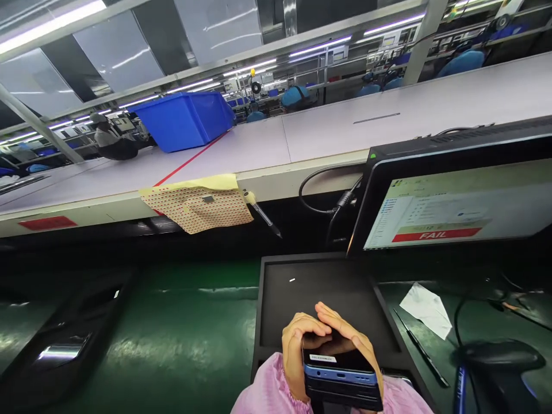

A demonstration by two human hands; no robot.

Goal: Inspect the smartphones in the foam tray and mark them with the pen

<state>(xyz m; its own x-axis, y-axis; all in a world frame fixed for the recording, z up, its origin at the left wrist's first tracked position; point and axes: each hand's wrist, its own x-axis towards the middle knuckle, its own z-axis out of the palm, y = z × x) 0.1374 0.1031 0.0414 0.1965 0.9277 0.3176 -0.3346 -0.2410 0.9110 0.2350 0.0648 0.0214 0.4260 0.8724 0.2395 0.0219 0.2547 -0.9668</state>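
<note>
Between my two hands is a blue-edged smartphone, its dark screen up and its port end toward me. A white label strip sits on the screen near that end. My left hand is wrapped round the phone's left side, and my right hand closes on its right side, fingertips meeting over the far end. Dark layered edges show right under the phone; what they belong to I cannot make out. Beneath the hands lies a black tray with a small white piece in it.
To the right, a monitor shows a red FAIL bar. A white cloth, a thin dark tool and a handheld scanner lie below it. Another black tray holds a phone at left. A blue bin stands on the shelf.
</note>
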